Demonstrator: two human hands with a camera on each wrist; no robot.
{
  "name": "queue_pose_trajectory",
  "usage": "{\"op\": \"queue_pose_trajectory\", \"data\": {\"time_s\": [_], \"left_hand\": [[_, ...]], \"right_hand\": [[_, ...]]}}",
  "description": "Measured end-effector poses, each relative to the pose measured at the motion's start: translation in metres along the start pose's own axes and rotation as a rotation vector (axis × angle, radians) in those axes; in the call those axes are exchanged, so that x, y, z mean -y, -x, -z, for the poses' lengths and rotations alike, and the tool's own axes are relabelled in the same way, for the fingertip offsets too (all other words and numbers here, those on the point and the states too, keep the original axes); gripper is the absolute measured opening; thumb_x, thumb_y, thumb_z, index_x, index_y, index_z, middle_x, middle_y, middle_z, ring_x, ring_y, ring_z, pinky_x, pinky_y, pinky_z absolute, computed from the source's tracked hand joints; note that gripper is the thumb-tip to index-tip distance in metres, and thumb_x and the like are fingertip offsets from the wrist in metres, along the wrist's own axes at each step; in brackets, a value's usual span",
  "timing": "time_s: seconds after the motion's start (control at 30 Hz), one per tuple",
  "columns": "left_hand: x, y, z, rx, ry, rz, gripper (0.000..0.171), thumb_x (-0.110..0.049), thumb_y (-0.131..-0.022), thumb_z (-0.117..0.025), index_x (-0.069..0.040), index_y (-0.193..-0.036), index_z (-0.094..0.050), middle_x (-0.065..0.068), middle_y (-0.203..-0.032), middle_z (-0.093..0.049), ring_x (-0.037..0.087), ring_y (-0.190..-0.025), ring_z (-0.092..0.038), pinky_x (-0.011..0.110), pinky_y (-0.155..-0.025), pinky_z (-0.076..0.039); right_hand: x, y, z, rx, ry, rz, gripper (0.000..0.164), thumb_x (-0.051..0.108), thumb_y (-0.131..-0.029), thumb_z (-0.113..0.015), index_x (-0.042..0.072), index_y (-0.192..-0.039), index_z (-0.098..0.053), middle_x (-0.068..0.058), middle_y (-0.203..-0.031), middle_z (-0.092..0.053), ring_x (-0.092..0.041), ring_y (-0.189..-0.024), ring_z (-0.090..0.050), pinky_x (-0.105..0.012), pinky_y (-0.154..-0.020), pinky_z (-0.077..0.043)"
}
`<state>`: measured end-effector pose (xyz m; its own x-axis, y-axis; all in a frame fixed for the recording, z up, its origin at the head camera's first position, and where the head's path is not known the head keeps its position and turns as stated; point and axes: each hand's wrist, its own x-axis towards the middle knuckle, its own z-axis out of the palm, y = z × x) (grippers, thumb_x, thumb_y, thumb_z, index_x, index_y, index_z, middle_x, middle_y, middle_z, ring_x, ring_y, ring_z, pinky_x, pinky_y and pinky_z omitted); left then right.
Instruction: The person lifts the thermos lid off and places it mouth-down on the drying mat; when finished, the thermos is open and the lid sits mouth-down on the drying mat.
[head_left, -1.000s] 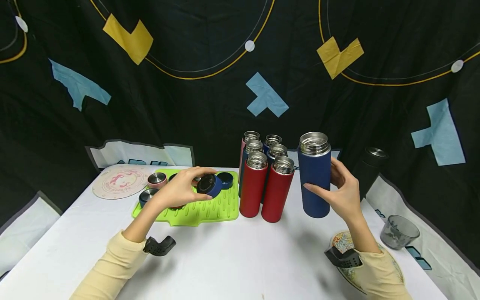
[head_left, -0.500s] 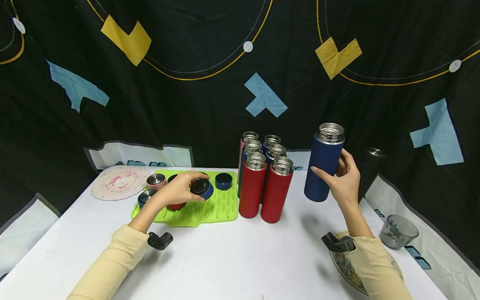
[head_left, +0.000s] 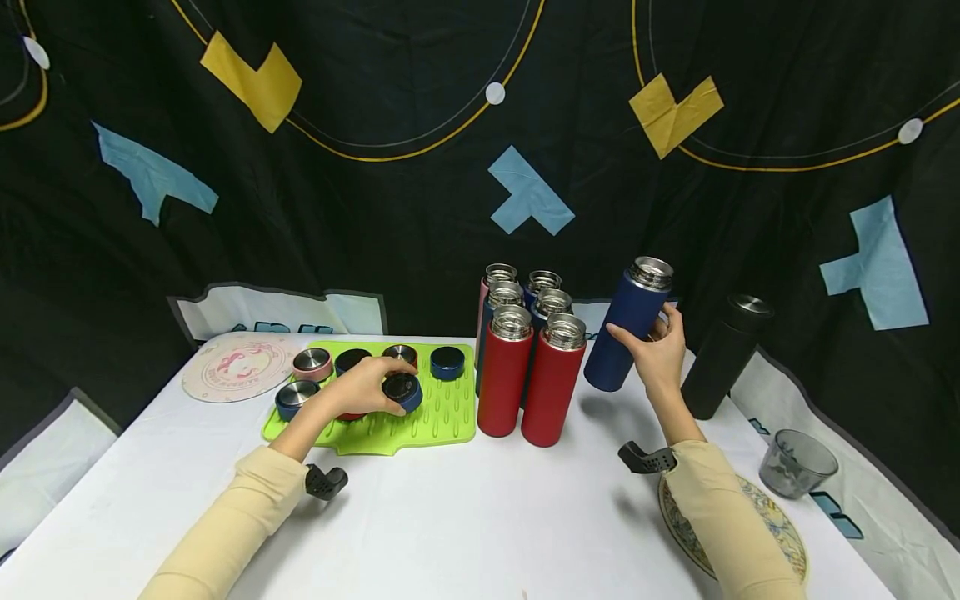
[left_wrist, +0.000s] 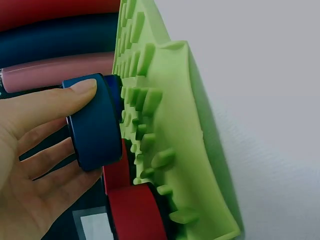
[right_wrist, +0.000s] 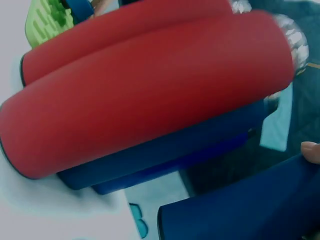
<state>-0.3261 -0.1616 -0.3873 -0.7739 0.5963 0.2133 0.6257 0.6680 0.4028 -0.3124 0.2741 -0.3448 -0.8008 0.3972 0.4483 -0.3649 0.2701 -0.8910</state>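
In the head view my left hand (head_left: 352, 390) pinches a dark blue bottle lid (head_left: 405, 390) low over the right part of a green drying mat (head_left: 442, 421). The left wrist view has the thumb on the near side of this lid (left_wrist: 95, 132), with other fingers behind it; whether it touches the mat cannot be told. My right hand (head_left: 654, 354) grips a lidless dark blue thermos bottle (head_left: 624, 327), tilted and held above the table, its steel mouth up. Several lids stand on the mat, among them a pink lid (head_left: 312, 363) and a blue lid (head_left: 447, 362).
Several lidless bottles stand grouped mid-table, with a red bottle (head_left: 555, 387) in front. A black capped flask (head_left: 723, 358), a glass cup (head_left: 798, 462) and a patterned plate (head_left: 780, 533) are at the right. A round pink-print board (head_left: 240, 367) lies left of the mat.
My left hand has lowered the lid toward the mat, slightly leftward. The right hand first raised the bottle rightward, then carried it back to the left and farther away, tilting it more.
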Motion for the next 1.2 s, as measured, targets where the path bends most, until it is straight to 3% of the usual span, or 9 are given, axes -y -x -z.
{"op": "queue_pose_trajectory", "data": {"time_s": [0.27, 0.53, 1.0, 1.2], "left_hand": [[0.003, -0.001, -0.005, 0.015, -0.015, 0.015, 0.061, -0.012, -0.066, -0.088, 0.003, -0.120, -0.063, 0.017, -0.119, -0.064, 0.035, -0.111, -0.058, 0.047, -0.093, -0.049], [0.009, 0.000, -0.012, 0.025, -0.013, 0.058, 0.061, -0.013, -0.068, -0.087, 0.002, -0.122, -0.062, 0.019, -0.121, -0.062, 0.038, -0.114, -0.056, 0.050, -0.094, -0.047], [0.009, 0.002, -0.014, 0.036, -0.012, 0.070, 0.060, -0.013, -0.072, -0.085, 0.003, -0.124, -0.060, 0.017, -0.123, -0.062, 0.036, -0.115, -0.056, 0.049, -0.095, -0.047], [0.004, 0.006, -0.011, 0.011, -0.032, 0.051, 0.059, -0.009, -0.073, -0.084, 0.003, -0.125, -0.059, 0.019, -0.124, -0.061, 0.037, -0.116, -0.055, 0.049, -0.096, -0.046]], "right_hand": [[-0.025, -0.009, -0.017, 0.005, -0.010, -0.068, 0.085, 0.017, -0.075, -0.084, 0.006, -0.141, -0.032, -0.023, -0.131, -0.055, -0.034, -0.116, -0.055, -0.048, -0.101, -0.043], [-0.047, -0.017, -0.034, 0.038, 0.012, -0.079, 0.082, 0.012, -0.076, -0.082, 0.005, -0.140, -0.031, -0.025, -0.127, -0.056, -0.035, -0.112, -0.057, -0.046, -0.098, -0.045], [-0.064, -0.012, -0.051, 0.083, 0.021, -0.015, 0.074, 0.002, -0.077, -0.077, 0.001, -0.136, -0.032, -0.027, -0.123, -0.058, -0.035, -0.107, -0.059, -0.039, -0.087, -0.048], [-0.066, -0.011, -0.052, 0.126, 0.043, 0.030, 0.072, 0.003, -0.080, -0.075, 0.003, -0.138, -0.033, -0.025, -0.126, -0.057, -0.034, -0.112, -0.058, -0.045, -0.092, -0.047]]}}
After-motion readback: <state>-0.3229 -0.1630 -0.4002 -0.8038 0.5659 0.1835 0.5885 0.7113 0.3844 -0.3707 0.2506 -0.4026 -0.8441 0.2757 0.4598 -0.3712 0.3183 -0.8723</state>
